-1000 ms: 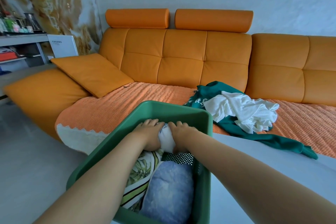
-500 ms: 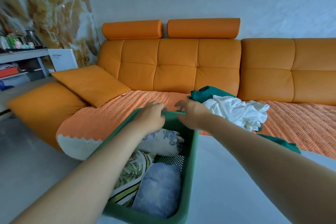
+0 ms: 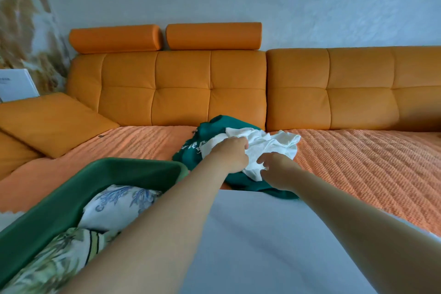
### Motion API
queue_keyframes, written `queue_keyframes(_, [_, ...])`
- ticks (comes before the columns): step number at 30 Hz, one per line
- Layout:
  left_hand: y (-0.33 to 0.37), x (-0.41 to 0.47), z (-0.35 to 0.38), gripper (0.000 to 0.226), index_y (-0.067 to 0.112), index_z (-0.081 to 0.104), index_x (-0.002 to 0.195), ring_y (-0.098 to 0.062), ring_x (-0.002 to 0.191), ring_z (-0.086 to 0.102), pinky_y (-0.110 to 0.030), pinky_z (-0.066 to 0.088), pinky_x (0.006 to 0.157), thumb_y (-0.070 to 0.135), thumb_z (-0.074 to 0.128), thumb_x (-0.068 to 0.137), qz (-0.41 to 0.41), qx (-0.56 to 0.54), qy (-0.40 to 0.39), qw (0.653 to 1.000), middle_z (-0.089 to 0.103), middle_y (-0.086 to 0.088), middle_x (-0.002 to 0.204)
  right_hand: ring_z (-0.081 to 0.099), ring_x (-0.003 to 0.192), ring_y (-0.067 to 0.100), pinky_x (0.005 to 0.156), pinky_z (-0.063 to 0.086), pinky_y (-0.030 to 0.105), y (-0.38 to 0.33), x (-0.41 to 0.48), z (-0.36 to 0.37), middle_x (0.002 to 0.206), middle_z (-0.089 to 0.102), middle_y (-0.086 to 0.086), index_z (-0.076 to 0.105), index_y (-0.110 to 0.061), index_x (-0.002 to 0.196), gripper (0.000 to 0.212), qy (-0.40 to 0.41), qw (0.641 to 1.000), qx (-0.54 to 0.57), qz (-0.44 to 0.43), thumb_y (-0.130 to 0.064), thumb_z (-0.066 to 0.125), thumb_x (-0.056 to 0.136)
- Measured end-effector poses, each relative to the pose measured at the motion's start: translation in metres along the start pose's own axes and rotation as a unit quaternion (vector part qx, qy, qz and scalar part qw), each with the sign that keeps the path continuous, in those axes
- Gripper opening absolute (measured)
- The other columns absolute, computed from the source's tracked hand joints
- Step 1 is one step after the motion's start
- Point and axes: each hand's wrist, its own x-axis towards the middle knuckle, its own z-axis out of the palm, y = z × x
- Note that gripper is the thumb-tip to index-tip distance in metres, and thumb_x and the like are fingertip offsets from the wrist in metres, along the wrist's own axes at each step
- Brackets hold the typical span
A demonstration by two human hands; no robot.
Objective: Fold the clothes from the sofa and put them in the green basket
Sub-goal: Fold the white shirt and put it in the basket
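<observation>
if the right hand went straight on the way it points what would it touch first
Probably the white garment, crumpled just ahead of the right hand with its spread fingers; whether they already touch is unclear.

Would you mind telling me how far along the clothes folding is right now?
Done: a blue-flowered piece and a leaf-print piece lie folded in the green basket. In hand: the left hand grips the crumpled white garment on the sofa, while the right hand reaches open beside it. Left: fold and basket that white garment, then the green garment lying under it.
</observation>
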Motion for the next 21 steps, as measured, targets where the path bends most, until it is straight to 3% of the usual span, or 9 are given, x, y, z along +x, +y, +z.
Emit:
queue_keyframes(6, [-0.019, 0.063, 0.071, 0.057, 0.021, 0.034, 0.148, -0.027, 0.128, 0.041, -0.037, 0.042, 0.085, 0.012, 0.046, 0.093, -0.035, 0.043, -0.026, 0.998, 0.039, -0.005, 0.144, 0.053, 0.118, 0.025, 0.085, 0.050, 0.033, 0.042, 0.058, 0.040, 0.149, 0.032, 0.002, 0.032, -0.031, 0.149, 0.064, 0.013, 1.000, 0.003, 0.017, -0.025, 0.059, 0.092])
queue_keyframes(9, [-0.036, 0.087, 0.090, 0.075, 0.029, 0.015, 0.156, -0.030, 0.138, 0.027, -0.044, 0.044, 0.099, 0.008, 0.049, 0.093, -0.038, 0.097, -0.038, 0.994, 0.018, -0.004, 0.158, 0.052, 0.123, 0.028, 0.081, 0.053, 0.036, 0.044, 0.086, 0.054, 0.164, -0.001, 0.003, 0.003, -0.038, 0.157, 0.091, 0.030, 0.999, -0.029, -0.001, -0.017, 0.063, 0.091])
queue_keyframes(11, [-0.045, 0.099, 0.098, 0.091, 0.035, -0.003, 0.158, -0.030, 0.143, 0.020, -0.045, 0.043, 0.103, 0.003, 0.050, 0.092, -0.042, 0.167, -0.060, 0.983, -0.002, -0.002, 0.165, 0.062, 0.104, 0.025, 0.065, 0.051, 0.031, 0.043, 0.102, 0.063, 0.163, -0.023, 0.002, -0.019, -0.043, 0.153, 0.111, 0.019, 0.996, -0.083, -0.012, 0.001, 0.059, 0.086])
queue_keyframes(12, [-0.048, 0.105, 0.101, 0.093, 0.035, -0.006, 0.158, -0.031, 0.145, 0.019, -0.044, 0.041, 0.104, 0.003, 0.052, 0.092, -0.040, 0.209, -0.063, 0.975, -0.005, -0.003, 0.165, 0.065, 0.098, 0.024, 0.064, 0.053, 0.031, 0.042, 0.109, 0.068, 0.163, -0.027, 0.002, -0.025, -0.043, 0.151, 0.117, 0.007, 0.995, -0.101, -0.015, 0.006, 0.057, 0.084])
queue_keyframes(14, [-0.050, 0.115, 0.105, 0.088, 0.032, 0.003, 0.159, -0.031, 0.142, 0.027, -0.041, 0.039, 0.107, 0.008, 0.055, 0.092, -0.027, 0.270, -0.042, 0.962, 0.013, -0.008, 0.161, 0.066, 0.103, 0.025, 0.076, 0.058, 0.035, 0.043, 0.120, 0.078, 0.164, -0.017, 0.005, -0.030, -0.039, 0.149, 0.119, -0.011, 0.994, -0.111, -0.013, 0.007, 0.058, 0.084])
queue_keyframes(16, [-0.048, 0.124, 0.106, 0.061, 0.030, 0.037, 0.148, -0.030, 0.130, 0.042, -0.037, 0.041, 0.098, 0.011, 0.054, 0.093, -0.016, 0.286, 0.012, 0.958, 0.040, -0.007, 0.142, 0.063, 0.103, 0.026, 0.080, 0.057, 0.036, 0.043, 0.127, 0.085, 0.156, 0.008, 0.014, -0.021, -0.033, 0.155, 0.108, 0.017, 0.995, -0.099, -0.007, 0.002, 0.057, 0.088])
queue_keyframes(18, [-0.044, 0.128, 0.102, 0.031, 0.024, 0.061, 0.120, -0.028, 0.117, 0.050, -0.034, 0.041, 0.082, 0.010, 0.049, 0.094, -0.002, 0.285, 0.058, 0.957, 0.051, -0.005, 0.121, 0.057, 0.099, 0.023, 0.081, 0.054, 0.033, 0.044, 0.132, 0.087, 0.133, 0.024, 0.014, 0.009, -0.027, 0.158, 0.085, 0.048, 0.994, -0.093, -0.008, -0.001, 0.054, 0.091])
queue_keyframes(20, [-0.041, 0.128, 0.098, 0.024, 0.017, 0.063, 0.105, -0.027, 0.108, 0.051, -0.034, 0.039, 0.075, 0.005, 0.047, 0.091, 0.015, 0.246, 0.090, 0.965, 0.052, -0.005, 0.111, 0.054, 0.092, 0.026, 0.077, 0.049, 0.035, 0.048, 0.134, 0.081, 0.114, 0.035, 0.009, 0.048, -0.017, 0.137, 0.049, 0.077, 0.996, -0.036, -0.018, -0.001, 0.053, 0.091])
queue_keyframes(21, [-0.039, 0.127, 0.096, 0.025, 0.016, 0.061, 0.104, -0.027, 0.106, 0.048, -0.034, 0.039, 0.076, 0.002, 0.046, 0.089, 0.029, 0.213, 0.106, 0.971, 0.051, -0.005, 0.110, 0.054, 0.093, 0.029, 0.074, 0.045, 0.036, 0.049, 0.133, 0.077, 0.106, 0.038, 0.007, 0.056, -0.012, 0.124, 0.033, 0.107, 0.994, -0.009, -0.022, -0.003, 0.052, 0.092])
